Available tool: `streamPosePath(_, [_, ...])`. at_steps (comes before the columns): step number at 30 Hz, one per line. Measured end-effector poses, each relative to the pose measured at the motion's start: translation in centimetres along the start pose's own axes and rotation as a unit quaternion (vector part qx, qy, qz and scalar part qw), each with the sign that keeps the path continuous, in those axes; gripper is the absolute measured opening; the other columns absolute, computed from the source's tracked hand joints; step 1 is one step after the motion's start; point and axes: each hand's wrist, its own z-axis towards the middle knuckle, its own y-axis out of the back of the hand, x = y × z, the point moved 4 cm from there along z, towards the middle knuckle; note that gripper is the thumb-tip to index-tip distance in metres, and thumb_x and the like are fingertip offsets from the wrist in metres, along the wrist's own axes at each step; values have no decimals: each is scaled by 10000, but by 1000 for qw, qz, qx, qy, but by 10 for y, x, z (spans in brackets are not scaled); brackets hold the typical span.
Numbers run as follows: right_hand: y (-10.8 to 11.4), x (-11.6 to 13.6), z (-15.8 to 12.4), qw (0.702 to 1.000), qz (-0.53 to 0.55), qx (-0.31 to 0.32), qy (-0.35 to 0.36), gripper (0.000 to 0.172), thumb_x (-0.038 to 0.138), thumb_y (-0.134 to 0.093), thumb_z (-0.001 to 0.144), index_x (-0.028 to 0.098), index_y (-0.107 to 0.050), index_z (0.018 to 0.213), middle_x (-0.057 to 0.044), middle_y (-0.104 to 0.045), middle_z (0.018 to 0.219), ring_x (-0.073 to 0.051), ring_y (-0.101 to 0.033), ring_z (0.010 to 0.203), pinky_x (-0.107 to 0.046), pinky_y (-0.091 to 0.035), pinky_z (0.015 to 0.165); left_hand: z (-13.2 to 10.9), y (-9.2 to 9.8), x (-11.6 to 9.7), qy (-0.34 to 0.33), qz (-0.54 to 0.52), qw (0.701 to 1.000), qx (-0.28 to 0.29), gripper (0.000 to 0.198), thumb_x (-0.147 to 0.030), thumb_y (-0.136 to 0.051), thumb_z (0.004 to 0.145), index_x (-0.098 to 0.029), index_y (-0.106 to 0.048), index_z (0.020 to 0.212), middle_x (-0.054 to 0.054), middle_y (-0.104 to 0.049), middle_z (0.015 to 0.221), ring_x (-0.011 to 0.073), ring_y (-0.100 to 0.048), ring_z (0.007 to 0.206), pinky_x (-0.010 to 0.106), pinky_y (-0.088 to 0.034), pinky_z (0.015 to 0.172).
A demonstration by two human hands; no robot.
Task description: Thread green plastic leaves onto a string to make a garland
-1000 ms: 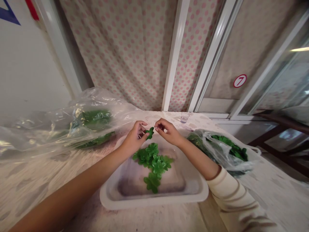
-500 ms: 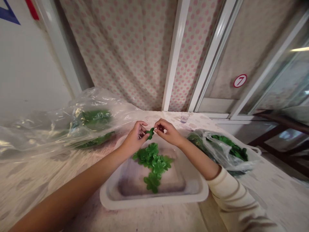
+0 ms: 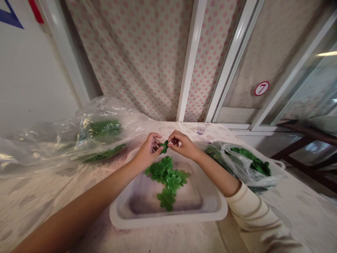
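Observation:
Between my two hands, over the far part of a white tray [image 3: 168, 222], is a small green flower-shaped leaf piece [image 3: 164, 146]. My left hand [image 3: 150, 149] pinches its left side between thumb and fingers. From the right, my right hand [image 3: 183, 144] pinches its edge with thumb and forefinger. Below them in the tray lie several more green scalloped leaf pieces [image 3: 166, 199], loosely heaped and overlapping, with a glossy surface. Whether the held piece is one layer or more, I cannot tell.
To the left lies a large clear plastic bag [image 3: 105, 128] with green pieces inside. On the right, an open plastic bag [image 3: 251, 165] holds dark green leaf pieces. A small clear cup [image 3: 201, 129] stands behind my right hand, near the curtained glass panels [image 3: 147, 63].
Both hands stay almost in place over the tray. The fingers of my right hand have shifted slightly closer onto the green piece, which has turned a little.

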Motion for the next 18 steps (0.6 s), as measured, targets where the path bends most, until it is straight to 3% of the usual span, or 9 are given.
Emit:
streamPosePath(10, [-2,0,1,1000,2,15,3,73,205,-533,825,162,-593,826,-25,-503,764,-111,-493,664,-225,-406,574,-1,2,-9,5,52,999,13,207,-242,-533,775,-192,-529,976,4,-548,787,91,-515,610,207,-393,563])
streamPosePath(18, [-4,17,2,997,-42,57,23,68,174,-497,844,162,-562,828,-27,-543,780,-117,-499,686,-225,-409,601,-1,3,-12,-17,64,998,7,204,-286,-566,758,-187,-526,932,-21,-523,713,82,-497,576,193,-368,549])
